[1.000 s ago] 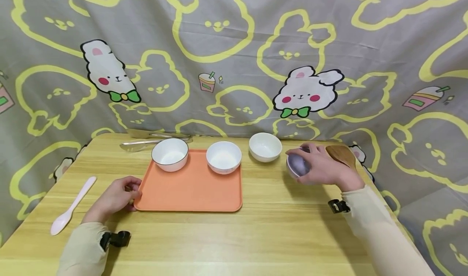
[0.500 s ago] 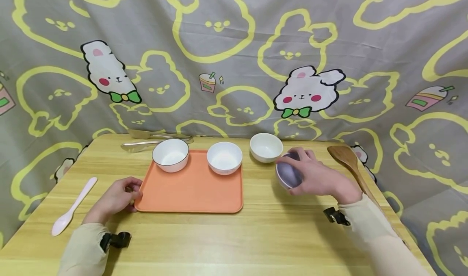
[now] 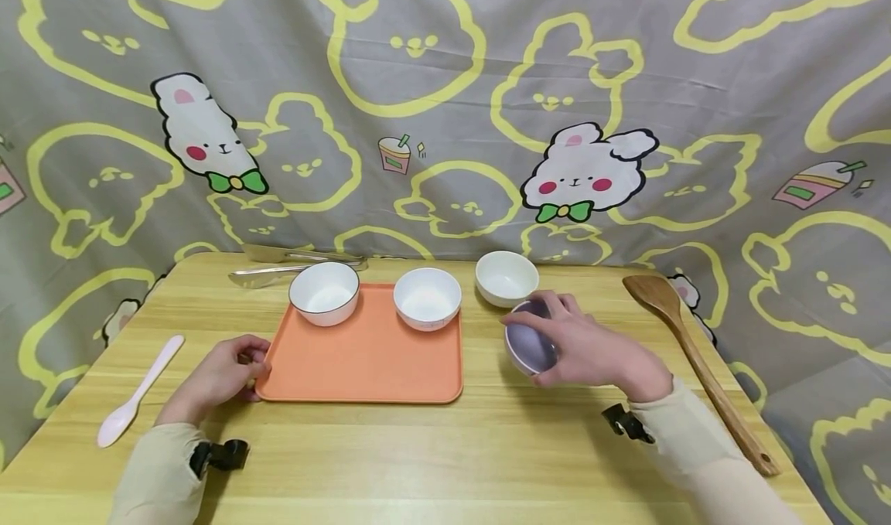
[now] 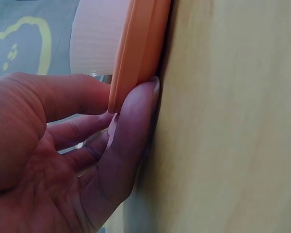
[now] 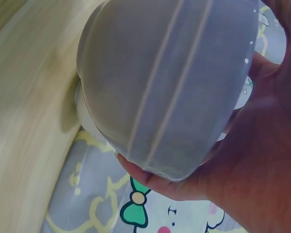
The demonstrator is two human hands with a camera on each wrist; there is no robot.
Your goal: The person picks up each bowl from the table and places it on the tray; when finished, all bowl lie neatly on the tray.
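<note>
My right hand (image 3: 592, 351) grips a purple bowl (image 3: 527, 345) by its rim, tilted and right of the orange tray (image 3: 362, 366). In the right wrist view the bowl's pale purple outside (image 5: 165, 87) fills the middle, with fingers curled about its edge. At the tray's left side my left hand (image 3: 219, 374) pinches the rim; the left wrist view shows thumb and finger on either side of the tray edge (image 4: 136, 53). On the tray's back part stand a white bowl with a dark rim (image 3: 323, 294) and another white bowl (image 3: 427, 301).
A cream bowl (image 3: 506, 280) stands behind the purple one. The wooden spatula (image 3: 689, 355) lies along the table's right edge, a pink spoon (image 3: 139, 393) at the left. Metal tongs (image 3: 306, 257) lie at the back, against a patterned cloth (image 3: 431, 84).
My right hand has carried the purple bowl leftward and slightly toward me, nearer the tray, uncovering the wooden spatula. My left hand stays at the tray edge.
</note>
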